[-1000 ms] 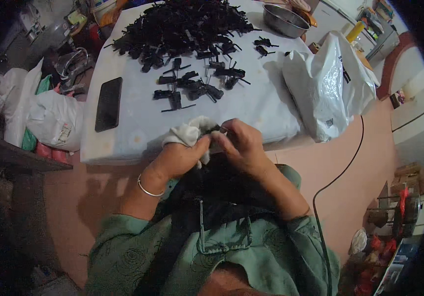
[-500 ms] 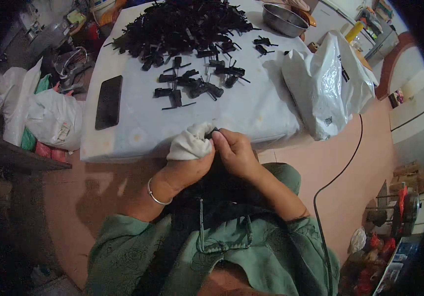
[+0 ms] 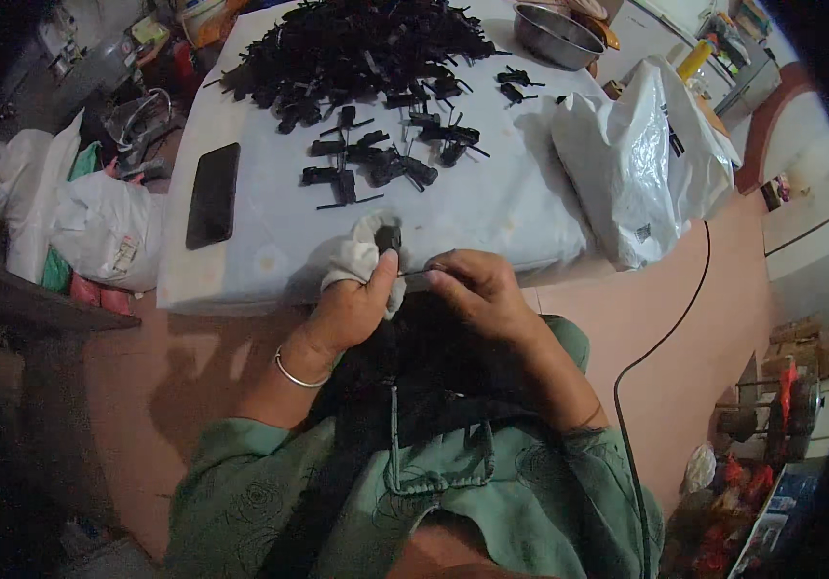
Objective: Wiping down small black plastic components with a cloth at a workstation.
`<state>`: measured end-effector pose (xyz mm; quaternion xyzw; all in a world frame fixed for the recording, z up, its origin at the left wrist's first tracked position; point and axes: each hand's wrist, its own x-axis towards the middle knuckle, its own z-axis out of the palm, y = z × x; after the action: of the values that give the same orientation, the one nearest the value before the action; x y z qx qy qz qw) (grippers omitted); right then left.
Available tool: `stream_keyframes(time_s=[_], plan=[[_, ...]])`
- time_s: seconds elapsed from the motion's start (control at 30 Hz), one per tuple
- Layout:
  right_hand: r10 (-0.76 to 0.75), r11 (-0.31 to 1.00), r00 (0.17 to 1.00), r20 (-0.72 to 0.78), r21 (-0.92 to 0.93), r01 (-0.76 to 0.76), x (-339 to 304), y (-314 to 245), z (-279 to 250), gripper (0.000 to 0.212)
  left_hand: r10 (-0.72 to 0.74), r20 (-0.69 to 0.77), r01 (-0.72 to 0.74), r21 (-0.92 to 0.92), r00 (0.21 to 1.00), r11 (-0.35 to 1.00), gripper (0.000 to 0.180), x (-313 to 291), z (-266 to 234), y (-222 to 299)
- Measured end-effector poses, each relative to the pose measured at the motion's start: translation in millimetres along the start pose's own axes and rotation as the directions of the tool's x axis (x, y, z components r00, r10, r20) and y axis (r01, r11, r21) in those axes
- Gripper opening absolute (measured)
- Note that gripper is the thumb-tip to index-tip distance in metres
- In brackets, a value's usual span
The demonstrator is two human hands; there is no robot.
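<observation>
Near the table's front edge, my left hand (image 3: 356,299) grips a small black plastic part (image 3: 388,238), its bare thumb pressed against it. White cloth (image 3: 354,259) wraps round that hand's fingers and hides most of them. Just to the right, my right hand (image 3: 480,289) is closed in a pinch on a thin dark stem (image 3: 416,274), which reaches toward the left hand. Whether the stem joins the black part is hidden. Beyond the hands lie several loose black parts with thin stems (image 3: 376,159), in front of a large heap (image 3: 356,58) of similar pieces.
A black phone (image 3: 213,196) lies at the left of the white-covered table (image 3: 270,217). At the right are a white plastic bag (image 3: 617,174) and, farther back, a metal bowl (image 3: 559,39). Stuffed bags (image 3: 106,232) stand at the left; a black cable (image 3: 660,338) runs down the right.
My hands have moved apart a little. The left hand has turned, so the black part and thumb now show against the cloth, and a thin stem shows between the hands.
</observation>
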<state>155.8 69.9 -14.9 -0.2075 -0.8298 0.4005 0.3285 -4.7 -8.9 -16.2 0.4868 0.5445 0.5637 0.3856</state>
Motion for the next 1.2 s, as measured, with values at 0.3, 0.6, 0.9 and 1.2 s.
stream_keyframes(time_s=[0.3, 0.6, 0.9, 1.2], plan=[[0.278, 0.935, 0.958, 0.074, 0.207, -0.287, 6.1, -8.5, 4.1, 0.011, -0.064, 0.223, 0.087, -0.096, 0.973, 0.992, 0.027, -7.4, 4.0, 18.6], [0.105, 0.953, 0.974, 0.202, 0.260, -0.156, -3.4, -12.6, -5.7, 0.010, 0.017, 0.129, -0.023, 0.039, 0.991, 0.999, 0.026, -4.1, -1.2, -0.7], [0.284, 0.851, 0.953, 0.102, 0.432, -0.300, 5.3, -14.1, 11.7, 0.019, -0.037, 0.208, 0.069, -0.149, 0.977, 0.986, 0.028, -10.6, 2.4, 28.5], [0.105, 0.994, 0.984, 0.144, 0.011, -0.108, 12.4, -14.9, 14.0, 0.025, 0.387, 0.073, -0.388, 0.331, 0.919, 0.860, 0.027, -7.4, 7.1, -3.3]])
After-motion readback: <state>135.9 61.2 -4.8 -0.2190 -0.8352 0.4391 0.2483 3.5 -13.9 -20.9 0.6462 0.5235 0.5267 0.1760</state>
